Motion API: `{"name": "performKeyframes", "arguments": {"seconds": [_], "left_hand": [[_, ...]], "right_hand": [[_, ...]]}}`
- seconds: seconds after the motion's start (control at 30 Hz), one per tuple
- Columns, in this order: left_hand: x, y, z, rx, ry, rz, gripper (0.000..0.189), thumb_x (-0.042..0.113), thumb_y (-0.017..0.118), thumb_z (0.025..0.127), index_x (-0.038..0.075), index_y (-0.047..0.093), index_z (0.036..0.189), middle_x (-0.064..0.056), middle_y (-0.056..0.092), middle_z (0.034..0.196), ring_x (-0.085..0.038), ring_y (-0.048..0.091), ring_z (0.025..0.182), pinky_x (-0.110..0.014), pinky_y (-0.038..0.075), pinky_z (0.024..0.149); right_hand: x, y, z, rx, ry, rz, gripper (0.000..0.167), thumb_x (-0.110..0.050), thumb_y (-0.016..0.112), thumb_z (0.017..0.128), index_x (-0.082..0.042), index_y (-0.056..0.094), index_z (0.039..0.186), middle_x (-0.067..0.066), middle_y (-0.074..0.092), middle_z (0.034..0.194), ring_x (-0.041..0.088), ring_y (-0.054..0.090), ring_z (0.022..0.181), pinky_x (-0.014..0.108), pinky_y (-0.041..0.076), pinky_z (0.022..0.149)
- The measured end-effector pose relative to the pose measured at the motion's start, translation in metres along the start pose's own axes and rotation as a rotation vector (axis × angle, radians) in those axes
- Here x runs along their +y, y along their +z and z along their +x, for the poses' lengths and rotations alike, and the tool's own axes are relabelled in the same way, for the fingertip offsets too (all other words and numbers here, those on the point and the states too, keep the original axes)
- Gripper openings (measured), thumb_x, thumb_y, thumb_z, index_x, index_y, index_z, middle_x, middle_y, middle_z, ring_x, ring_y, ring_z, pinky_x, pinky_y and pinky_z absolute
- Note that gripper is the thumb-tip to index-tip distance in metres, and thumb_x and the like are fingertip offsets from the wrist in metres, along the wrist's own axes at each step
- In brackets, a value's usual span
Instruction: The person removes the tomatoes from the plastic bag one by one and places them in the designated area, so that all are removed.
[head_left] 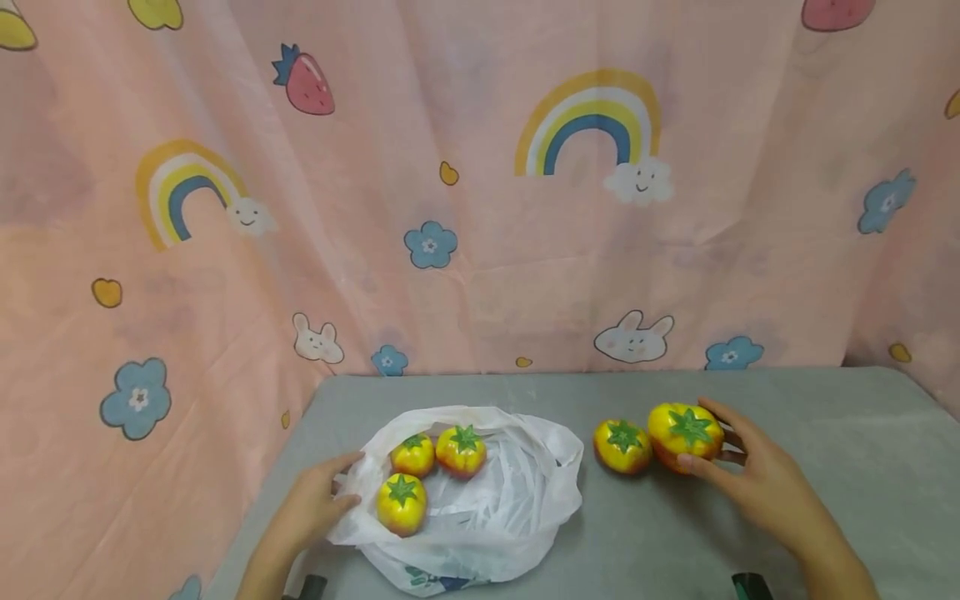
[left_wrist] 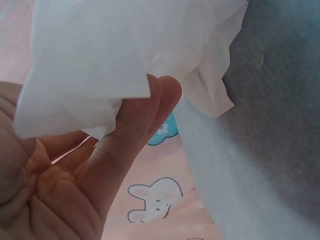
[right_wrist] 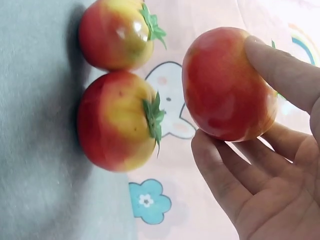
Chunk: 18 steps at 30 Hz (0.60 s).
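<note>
My left hand (head_left: 317, 500) grips the left rim of a white plastic bag (head_left: 564, 467); in the left wrist view the thin plastic (left_wrist: 95, 55) passes between thumb and fingers. Three yellow-red tomatoes lie in the bag's left part, among them a front one (head_left: 402, 505). My right hand (head_left: 768, 479) holds a tomato (right_wrist: 225, 87) between thumb and fingertips, raised off the table. Two more tomatoes sit side by side on the table in the right wrist view, an upper one (right_wrist: 112, 37) and a lower one (right_wrist: 115, 122). From the head, the held tomato mostly hides one of them.
The grey table (head_left: 645, 542) runs back to a pink curtain (head_left: 480, 308) printed with rainbows, flowers and rabbits. The bag's mouth is spread wide and faces up. Dark strap ends (head_left: 750, 586) show near both wrists.
</note>
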<state>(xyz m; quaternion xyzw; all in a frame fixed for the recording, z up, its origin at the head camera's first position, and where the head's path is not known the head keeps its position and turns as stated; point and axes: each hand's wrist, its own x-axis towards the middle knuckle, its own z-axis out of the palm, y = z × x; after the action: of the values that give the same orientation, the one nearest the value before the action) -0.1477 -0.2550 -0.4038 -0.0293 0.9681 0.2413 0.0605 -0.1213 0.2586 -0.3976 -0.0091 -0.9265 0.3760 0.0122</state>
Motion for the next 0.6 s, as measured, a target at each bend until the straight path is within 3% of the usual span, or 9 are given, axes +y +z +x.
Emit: {"name": "performKeyframes", "arguments": {"seconds": [0.3,0.6], "left_hand": [[-0.002,0.001,-0.002,0.008,0.013,0.01,0.06,0.007,0.079,0.081,0.008,0.059,0.137,-0.016,0.066,0.127,-0.02,0.065,0.093,-0.044,0.06,0.085],[-0.002,0.002,0.0,-0.007,0.008,0.009,0.06,0.008,0.079,0.082,0.009,0.059,0.138,-0.016,0.065,0.128,-0.019,0.064,0.093,-0.044,0.06,0.086]], "right_hand": [[0.014,-0.007,-0.002,0.041,0.002,-0.018,0.091,-0.054,0.065,0.091,-0.005,0.025,0.156,0.033,0.038,0.15,0.049,0.049,0.123,0.063,0.049,0.096],[0.027,-0.015,0.0,0.016,0.133,-0.005,0.101,-0.062,0.059,0.091,-0.003,0.013,0.159,0.039,0.029,0.152,0.056,0.045,0.124,0.069,0.043,0.098]]}}
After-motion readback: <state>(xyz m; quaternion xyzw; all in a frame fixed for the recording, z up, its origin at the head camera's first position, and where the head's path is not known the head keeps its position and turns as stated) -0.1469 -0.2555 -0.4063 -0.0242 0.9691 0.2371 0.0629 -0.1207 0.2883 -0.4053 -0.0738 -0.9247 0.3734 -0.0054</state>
